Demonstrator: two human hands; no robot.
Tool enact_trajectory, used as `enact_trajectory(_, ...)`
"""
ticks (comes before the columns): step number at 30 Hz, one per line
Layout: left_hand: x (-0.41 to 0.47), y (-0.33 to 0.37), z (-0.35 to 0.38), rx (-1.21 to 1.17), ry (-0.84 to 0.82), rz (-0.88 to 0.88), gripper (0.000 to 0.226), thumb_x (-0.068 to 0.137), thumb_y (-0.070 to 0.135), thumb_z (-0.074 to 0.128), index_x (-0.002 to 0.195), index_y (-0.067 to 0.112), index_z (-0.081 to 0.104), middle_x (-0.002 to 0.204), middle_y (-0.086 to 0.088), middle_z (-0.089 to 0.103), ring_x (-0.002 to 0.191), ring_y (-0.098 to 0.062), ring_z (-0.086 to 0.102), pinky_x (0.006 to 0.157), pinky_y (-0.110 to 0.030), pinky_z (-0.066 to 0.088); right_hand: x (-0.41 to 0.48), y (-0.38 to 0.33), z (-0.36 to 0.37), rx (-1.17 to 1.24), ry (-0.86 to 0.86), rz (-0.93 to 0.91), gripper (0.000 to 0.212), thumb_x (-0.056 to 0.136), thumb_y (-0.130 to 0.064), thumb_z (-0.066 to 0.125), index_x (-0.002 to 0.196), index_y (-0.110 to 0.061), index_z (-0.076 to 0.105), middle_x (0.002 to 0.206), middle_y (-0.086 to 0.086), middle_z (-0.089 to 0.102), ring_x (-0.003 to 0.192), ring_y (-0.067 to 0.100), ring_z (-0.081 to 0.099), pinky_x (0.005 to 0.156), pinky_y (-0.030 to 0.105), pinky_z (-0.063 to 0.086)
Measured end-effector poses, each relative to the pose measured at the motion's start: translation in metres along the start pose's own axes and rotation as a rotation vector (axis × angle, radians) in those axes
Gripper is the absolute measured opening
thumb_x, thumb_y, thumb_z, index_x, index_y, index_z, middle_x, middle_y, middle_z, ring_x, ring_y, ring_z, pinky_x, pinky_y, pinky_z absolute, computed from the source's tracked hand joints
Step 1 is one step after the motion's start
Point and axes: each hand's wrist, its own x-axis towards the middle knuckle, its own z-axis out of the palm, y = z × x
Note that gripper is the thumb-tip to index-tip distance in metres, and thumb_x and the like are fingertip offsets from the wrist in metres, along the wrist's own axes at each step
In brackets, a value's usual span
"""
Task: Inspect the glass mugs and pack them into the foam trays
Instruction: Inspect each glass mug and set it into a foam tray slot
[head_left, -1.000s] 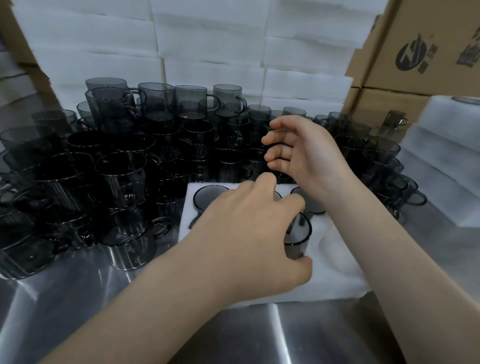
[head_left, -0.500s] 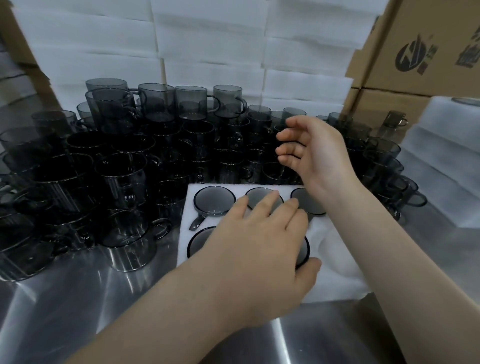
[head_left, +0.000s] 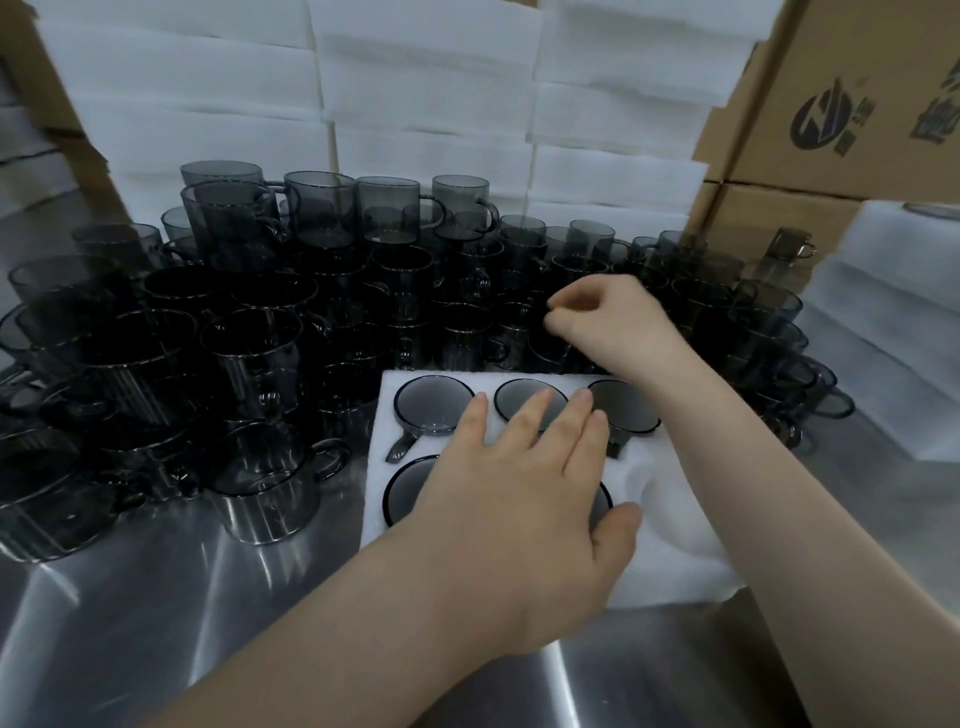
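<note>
Start at the left: find the polished steel table (head_left: 130, 623), crowded with loose smoke-grey glass mugs (head_left: 249, 364), upright, packed close and stacked in tiers toward the back. Note one upright front mug (head_left: 265, 483) at the near edge of the crowd, just beside the tray. Behind the crowd, see piled white foam sheets (head_left: 415, 104) filling the background.

At centre, locate the white rectangular foam tray (head_left: 670, 545), flat on the table, just in front of the loose mugs. Count five packed mugs seated upside down in round pockets, bases up:
- Back row: back-left mug (head_left: 432, 402), back-middle mug (head_left: 519, 397), back-right mug (head_left: 623, 405).
- Front row: front-left mug (head_left: 410, 486) and front-middle mug (head_left: 602, 504), mostly hidden under the palm.

Left hand (head_left: 519, 509): laid palm down over the front row, fingers straight and slightly spread, tips reaching the back-row bases, thumb stretched out to the right.

Right hand (head_left: 608, 322): held over the loose mugs just behind the tray's far right corner, fingers curled inward, thumb close to forefinger. Blurred, so unable to tell whether pinching a rim or closed on nothing.

At right, find brown cardboard boxes (head_left: 857, 104) with dark printed logos, one brownish glass mug (head_left: 789, 254) in front of the boxes, and a stepped white foam pile (head_left: 883, 312) at the edge.
</note>
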Motion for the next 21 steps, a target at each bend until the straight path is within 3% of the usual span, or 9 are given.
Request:
enact_trajectory(2, 0.002, -0.003, -0.007, -0.057, -0.036, 0.016, 0.077, 0.090, 0.066, 0.006, 0.155, 0.026, -0.006, 0.161, 0.011, -0.017, 0.148, -0.008, -0.013, 0.119, -0.046, -0.012, 0.000, -0.002, 0.004, -0.302, -0.093, 0.005, 0.031, 0.083, -0.040, 0.069, 0.113, -0.034, 0.065, 0.104, -0.011, 0.063, 0.116, 0.020, 0.054, 0.100, 0.036, 0.033)
enact_trajectory(4, 0.004, -0.006, -0.018, -0.156, -0.033, 0.015, 0.078, 0.083, 0.073, 0.010, 0.147, 0.034, 0.030, 0.158, 0.013, 0.022, 0.142, -0.008, 0.022, 0.117, -0.042, 0.011, 0.002, -0.007, 0.007, -0.482, -0.110, -0.012, 0.045, 0.082, -0.045, 0.069, 0.125, -0.035, 0.059, 0.118, -0.005, 0.062, 0.121, 0.026, 0.049, 0.090, 0.037, 0.026)
enact_trajectory(5, 0.004, -0.008, -0.024, -0.231, 0.017, 0.004, 0.069, 0.082, 0.073, 0.014, 0.125, 0.035, 0.052, 0.135, 0.015, 0.052, 0.122, -0.005, 0.045, 0.104, -0.037, 0.027, 0.003, -0.008, 0.007, -0.517, -0.116, -0.016, 0.049, 0.081, -0.044, 0.069, 0.128, -0.035, 0.056, 0.122, -0.003, 0.061, 0.122, 0.027, 0.048, 0.087, 0.037, 0.024)
enact_trajectory(6, 0.005, -0.010, -0.029, -0.308, 0.094, -0.016, 0.059, 0.083, 0.072, 0.019, 0.099, 0.033, 0.060, 0.101, 0.013, 0.064, 0.096, -0.002, 0.054, 0.087, -0.033, 0.033, 0.003, -0.009, 0.007, -0.537, -0.128, -0.020, 0.052, 0.081, -0.042, 0.070, 0.130, -0.035, 0.055, 0.123, -0.001, 0.060, 0.122, 0.027, 0.047, 0.086, 0.037, 0.022)
enact_trajectory(8, 0.008, -0.019, -0.033, -0.376, 0.229, -0.072, 0.052, 0.085, 0.066, 0.027, 0.084, 0.028, 0.063, 0.074, 0.010, 0.061, 0.077, -0.005, 0.054, 0.075, -0.032, 0.034, 0.004, -0.011, 0.005, -0.560, -0.152, -0.035, 0.054, 0.079, -0.042, 0.072, 0.129, -0.035, 0.054, 0.119, -0.002, 0.061, 0.120, 0.027, 0.048, 0.085, 0.036, 0.021)
enact_trajectory(11, 0.015, -0.036, -0.029, -0.336, 0.331, -0.139, 0.037, 0.090, 0.053, 0.041, 0.106, 0.030, 0.066, 0.102, 0.011, 0.066, 0.100, -0.011, 0.058, 0.095, -0.036, 0.041, 0.002, -0.012, 0.001, -0.522, -0.117, -0.076, 0.056, 0.074, -0.047, 0.075, 0.125, -0.034, 0.056, 0.109, -0.006, 0.059, 0.117, 0.025, 0.050, 0.086, 0.037, 0.023)
enact_trajectory(15, 0.024, -0.056, -0.020, -0.568, 0.368, -0.259, 0.020, 0.089, 0.041, 0.057, 0.102, 0.029, 0.066, 0.098, 0.012, 0.066, 0.095, -0.014, 0.061, 0.088, -0.038, 0.050, -0.001, -0.013, -0.011, -0.298, 0.087, -0.209, 0.059, 0.076, -0.048, 0.075, 0.129, -0.028, 0.059, 0.108, -0.009, 0.060, 0.104, 0.015, 0.056, 0.088, 0.032, 0.037)
enact_trajectory(18, 0.030, -0.063, -0.016, -0.704, 0.477, -0.307, 0.037, 0.084, 0.042, 0.065, 0.116, 0.029, 0.053, 0.105, 0.014, 0.060, 0.089, -0.008, 0.063, 0.085, -0.037, 0.053, -0.003, -0.019, -0.019, 0.101, 0.097, -0.221, 0.047, 0.078, -0.045, 0.075, 0.120, -0.027, 0.066, 0.080, -0.014, 0.055, 0.069, 0.002, 0.054, 0.064, 0.019, 0.042)
enact_trajectory(21, 0.033, -0.065, -0.018, -0.772, 0.525, -0.276, 0.069, 0.076, 0.049, 0.073, 0.132, 0.031, 0.038, 0.115, 0.016, 0.049, 0.082, -0.003, 0.064, 0.074, -0.020, 0.050, -0.013, -0.024, -0.015, 0.417, -0.079, -0.180, 0.031, 0.084, -0.039, 0.073, 0.109, -0.022, 0.069, 0.078, -0.005, 0.068, 0.058, 0.011, 0.062, 0.051, 0.026, 0.050)
